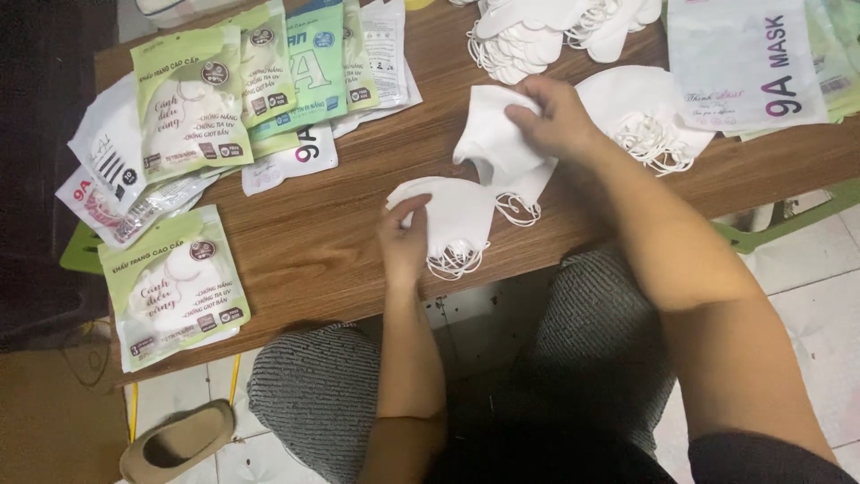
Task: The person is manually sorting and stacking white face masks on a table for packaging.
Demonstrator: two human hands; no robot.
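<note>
Head view, hands (405, 240) (551, 116) gripping white masks (497, 143), top mask pile (537, 31) cut off

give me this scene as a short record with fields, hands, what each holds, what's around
view: head camera, looking down
left hand: grips a small stack of white masks at the table edge
right hand: holds one white mask above the table
left of hands: green packets, some fanned out
far side: mask piles
floor: slipper
</note>
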